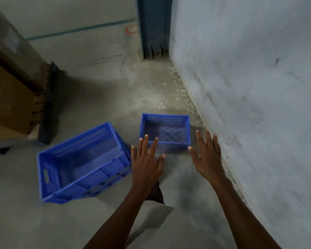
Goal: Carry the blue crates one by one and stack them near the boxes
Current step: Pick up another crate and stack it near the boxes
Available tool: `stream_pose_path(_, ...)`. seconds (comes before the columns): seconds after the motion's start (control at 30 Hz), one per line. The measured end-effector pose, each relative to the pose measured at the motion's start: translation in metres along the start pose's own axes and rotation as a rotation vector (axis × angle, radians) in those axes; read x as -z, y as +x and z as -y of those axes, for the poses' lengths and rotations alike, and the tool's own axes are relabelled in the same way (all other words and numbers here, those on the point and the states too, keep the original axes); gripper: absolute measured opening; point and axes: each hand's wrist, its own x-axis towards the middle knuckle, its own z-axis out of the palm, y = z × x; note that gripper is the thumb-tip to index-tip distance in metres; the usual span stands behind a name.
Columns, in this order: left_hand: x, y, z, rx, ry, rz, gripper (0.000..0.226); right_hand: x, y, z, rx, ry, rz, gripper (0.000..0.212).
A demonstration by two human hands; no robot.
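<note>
A small blue crate (166, 123) sits upright on the concrete floor close to the wall, its lattice bottom showing. To its left lies a larger stack of blue crates (79, 159), nested and slightly tilted. My left hand (146, 162) hovers with fingers spread over the near left corner of the small crate, holding nothing. My right hand (207, 157) is spread just right of that crate's near right corner, also holding nothing. Brown cardboard boxes (9, 97) stand at the left edge.
A rough whitewashed wall (250, 87) runs along the right side. A dark blue steel column (154, 27) stands at the far corner. A dark pallet edge (48, 106) lies under the boxes. A green painted line (79, 29) crosses the floor beyond.
</note>
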Motion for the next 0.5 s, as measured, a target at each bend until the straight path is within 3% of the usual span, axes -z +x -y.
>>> stream_pose_path(0.3, -0.071, 0.222, 0.044, -0.035, 0.013, 0.368, 0.073, -0.067, 0.196, -0.009, -0.131, 0.035, 0.209, 0.069)
stream_pose_path(0.5, -0.178, 0.322, 0.116, 0.039, 0.126, 0.602, 0.075, -0.155, 0.296, -0.075, -0.264, 0.076, 0.382, 0.06)
